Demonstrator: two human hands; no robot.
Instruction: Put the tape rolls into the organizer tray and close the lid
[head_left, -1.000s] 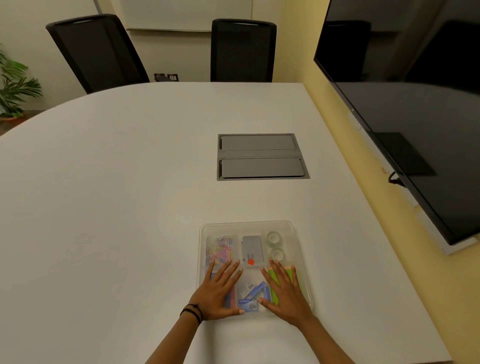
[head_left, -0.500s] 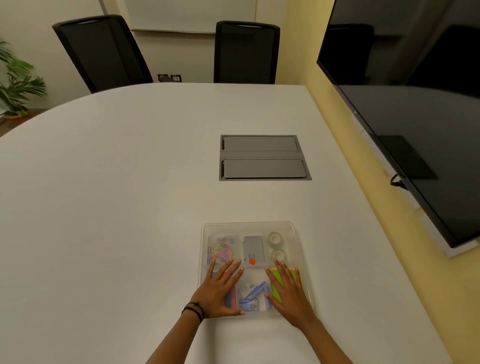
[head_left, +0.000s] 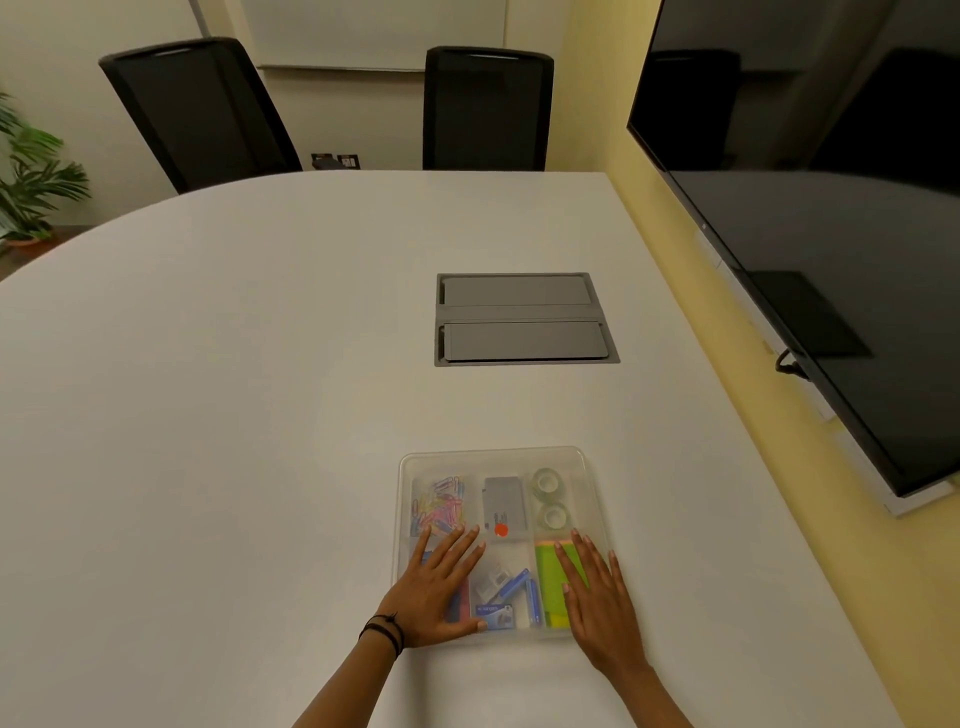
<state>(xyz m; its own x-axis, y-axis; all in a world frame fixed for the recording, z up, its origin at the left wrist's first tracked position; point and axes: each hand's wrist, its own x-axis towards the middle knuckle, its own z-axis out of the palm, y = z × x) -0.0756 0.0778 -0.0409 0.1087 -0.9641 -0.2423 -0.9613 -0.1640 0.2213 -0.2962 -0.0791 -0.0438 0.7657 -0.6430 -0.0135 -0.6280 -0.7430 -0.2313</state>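
A clear plastic organizer tray (head_left: 496, 453) lies near the table's front edge with its translucent lid on top. Two clear tape rolls (head_left: 545, 481) (head_left: 552, 515) sit in its far right compartment, seen through the lid. My left hand (head_left: 436, 590) lies flat, fingers spread, on the lid's near left part. My right hand (head_left: 597, 597) lies flat on the near right part, over green sticky notes (head_left: 550, 587). Neither hand grips anything.
Under the lid are coloured paper clips (head_left: 439, 506), a grey box (head_left: 503, 501) and blue staple boxes (head_left: 511, 597). A grey cable hatch (head_left: 524, 318) is set in the white table (head_left: 234, 389). A large dark screen (head_left: 831, 234) hangs on the right; two black chairs (head_left: 202, 109) stand at the far edge.
My right hand has slid a little to the right along the lid. The left hand stays flat in place. The view has shifted slightly.
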